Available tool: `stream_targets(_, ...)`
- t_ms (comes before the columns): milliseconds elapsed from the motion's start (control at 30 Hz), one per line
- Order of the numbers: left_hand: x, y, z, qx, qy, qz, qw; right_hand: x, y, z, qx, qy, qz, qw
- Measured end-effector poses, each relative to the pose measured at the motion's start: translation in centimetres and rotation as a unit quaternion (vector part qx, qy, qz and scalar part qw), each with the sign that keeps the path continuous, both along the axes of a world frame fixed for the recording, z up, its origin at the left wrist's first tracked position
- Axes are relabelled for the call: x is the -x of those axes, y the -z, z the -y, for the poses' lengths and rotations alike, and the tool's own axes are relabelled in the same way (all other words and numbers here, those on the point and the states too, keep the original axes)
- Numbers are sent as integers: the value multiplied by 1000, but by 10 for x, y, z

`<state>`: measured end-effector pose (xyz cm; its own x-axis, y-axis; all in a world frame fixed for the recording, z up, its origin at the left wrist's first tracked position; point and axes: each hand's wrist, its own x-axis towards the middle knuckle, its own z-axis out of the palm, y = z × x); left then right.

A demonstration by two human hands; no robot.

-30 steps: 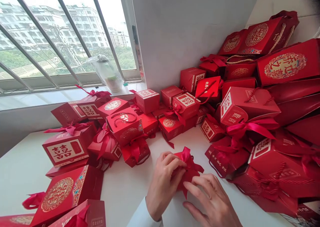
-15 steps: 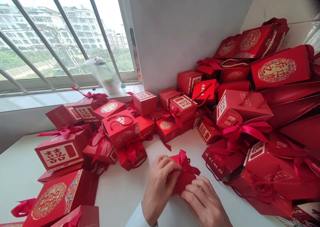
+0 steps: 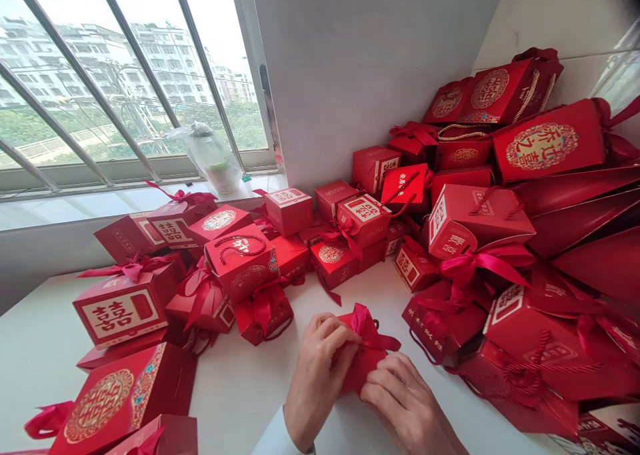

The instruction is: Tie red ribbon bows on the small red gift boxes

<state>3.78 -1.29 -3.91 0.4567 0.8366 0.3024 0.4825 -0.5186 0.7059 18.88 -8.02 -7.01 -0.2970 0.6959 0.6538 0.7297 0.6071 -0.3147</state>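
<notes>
A small red box (image 3: 361,365) with a dark pink ribbon (image 3: 374,335) on top sits on the white table between my hands. My left hand (image 3: 325,368) is at its left side, fingers curled, thumb and index finger pinching the ribbon near the knot. On the right, my right hand (image 3: 406,398) has its fingers bent together over the box's lower right edge, near the ribbon's tail. Its fingertips are partly hidden, so what they grip cannot be made out.
Red gift boxes (image 3: 123,311) with ribbons crowd the left of the white table (image 3: 235,401). More (image 3: 480,221) are piled high at the right. A plastic bag (image 3: 207,158) holding a cup stands on the sill by the barred window.
The view has shifted slightly. Both hands stay at the box with nearly the same grip, and the ribbon loop on top leans a little lower.
</notes>
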Motion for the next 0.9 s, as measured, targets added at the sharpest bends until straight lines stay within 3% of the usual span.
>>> stream_targets(533,0,1,0,-14,6,-2,1000,-3,-11,1,49,-27,13,998)
stream_targets(633,5,-4,-2,-5,12,7,1000,-12,-16,7,96,-56,-56,992)
stream_targets(700,11,-8,-5,13,-17,28,999,-24,-14,7,126,-34,-164,978)
stream_targets(800,22,-12,-12,70,-97,66,991,-42,-4,-8,207,84,-320,921)
stream_targets(833,25,-13,-14,100,-113,71,986,-47,1,-17,245,97,-344,901)
stream_targets(900,31,-15,-16,166,-99,65,979,-54,12,-33,320,61,-360,874)
